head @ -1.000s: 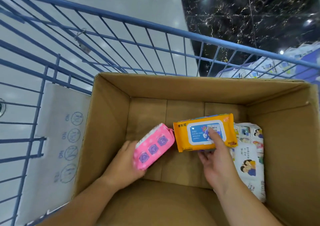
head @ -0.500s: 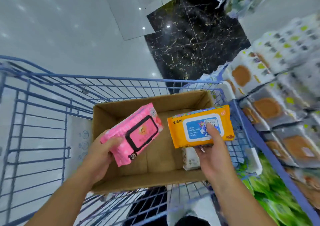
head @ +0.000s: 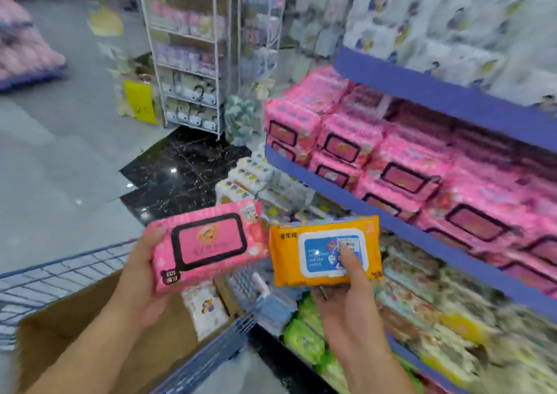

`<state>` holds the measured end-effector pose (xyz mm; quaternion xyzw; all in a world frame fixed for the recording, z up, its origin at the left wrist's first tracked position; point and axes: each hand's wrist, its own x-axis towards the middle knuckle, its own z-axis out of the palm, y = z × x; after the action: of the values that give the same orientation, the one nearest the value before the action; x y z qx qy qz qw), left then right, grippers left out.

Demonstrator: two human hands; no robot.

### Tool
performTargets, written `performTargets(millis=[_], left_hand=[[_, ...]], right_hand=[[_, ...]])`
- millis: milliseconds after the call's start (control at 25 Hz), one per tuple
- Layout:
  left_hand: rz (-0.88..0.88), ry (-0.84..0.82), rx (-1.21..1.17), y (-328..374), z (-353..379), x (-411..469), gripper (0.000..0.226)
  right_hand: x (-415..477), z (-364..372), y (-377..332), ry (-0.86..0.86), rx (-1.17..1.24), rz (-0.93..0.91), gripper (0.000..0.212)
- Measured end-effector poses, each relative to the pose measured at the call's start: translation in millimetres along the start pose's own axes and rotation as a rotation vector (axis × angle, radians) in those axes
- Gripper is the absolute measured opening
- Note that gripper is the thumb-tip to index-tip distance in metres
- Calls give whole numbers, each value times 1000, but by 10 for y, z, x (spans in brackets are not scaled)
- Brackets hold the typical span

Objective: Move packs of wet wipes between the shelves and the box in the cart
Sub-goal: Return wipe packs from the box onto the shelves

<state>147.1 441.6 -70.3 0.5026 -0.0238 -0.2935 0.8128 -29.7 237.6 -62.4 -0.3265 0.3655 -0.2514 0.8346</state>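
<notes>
The left hand [head: 141, 276] gripped a pink pack [head: 208, 247] and the right hand [head: 346, 300] an orange pack [head: 324, 250], both held above the box [head: 60, 333] in the cart [head: 45, 276]. Recommended practice: match each pack to its like stock, the pink shelf row [head: 391, 164] being nearest, and seat it flat. The orange label read "BABY", "WIPES"; other print was illegible.

L hand [head: 141, 285] & R hand [head: 346, 300] both gripping a pack each, forearms extending fwd, R thumb [head: 351, 262] pressing on top.
</notes>
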Motion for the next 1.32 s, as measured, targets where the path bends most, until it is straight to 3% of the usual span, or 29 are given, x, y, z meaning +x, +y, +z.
performTargets(millis=[320, 640, 800, 920, 1080, 1200, 1320], left_hand=[[31, -303, 180, -184, 2205, -74, 30], [67, -529, 310, -382, 3753, 326, 38], [-2, -698, 350, -799, 4605, 471, 29], [-21, -763, 430, -1175, 5178, 522, 47], [14, -881, 537, -1787, 5904, 279, 8], [64, -946, 638, -2248, 6380, 6, 7], [43, -935, 687, -2685, 6756, -191, 13]], right_hand=[[-668, -1253, -1622, 147, 87, -349, 51], [-490, -2015, -2358, 276, 173, -546, 57], [-375, -2468, -2598, 398, 220, -640, 58], [-553, -2889, -2784, 514, 280, -742, 53], [-821, -3666, -2986, 727, 278, -844, 58], [-933, -4285, -3274, 768, 245, -871, 77], [-1003, -4848, -3600, 689, 197, -840, 83]])
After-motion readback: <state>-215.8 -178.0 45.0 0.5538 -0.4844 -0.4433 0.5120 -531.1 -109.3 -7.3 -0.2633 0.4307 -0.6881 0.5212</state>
